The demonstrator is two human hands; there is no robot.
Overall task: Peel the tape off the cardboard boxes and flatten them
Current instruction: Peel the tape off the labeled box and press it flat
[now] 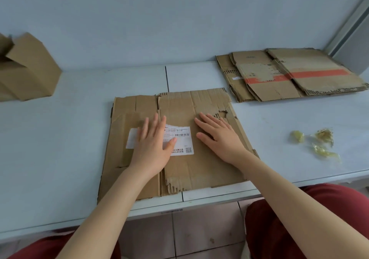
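While both palms lay spread on it, the flattened box (199, 169) in the near middle of the table (60, 139) looked to be under pressure so that its creased flaps would lie level. The left hand (153, 143) rested with straight, slightly fanned fingers across a white shipping label (183, 139), holding nothing. The right hand (219, 139), just right of the label, pressed bare cardboard with fingers likewise straight and gripping nothing. That label carried a barcode, a QR code and lines of Chinese print too small to read with confidence. To the right lay crumpled wads of yellowish tape (323, 135), seemingly set aside as waste. At the far right sat a stack of flattened boxes (319, 65), the top one crossed by an orange band (319, 73) and faint printing that could not be made out; it was probably the finished pile. At the far left stood an unflattened box (30, 69), likely awaiting its turn.
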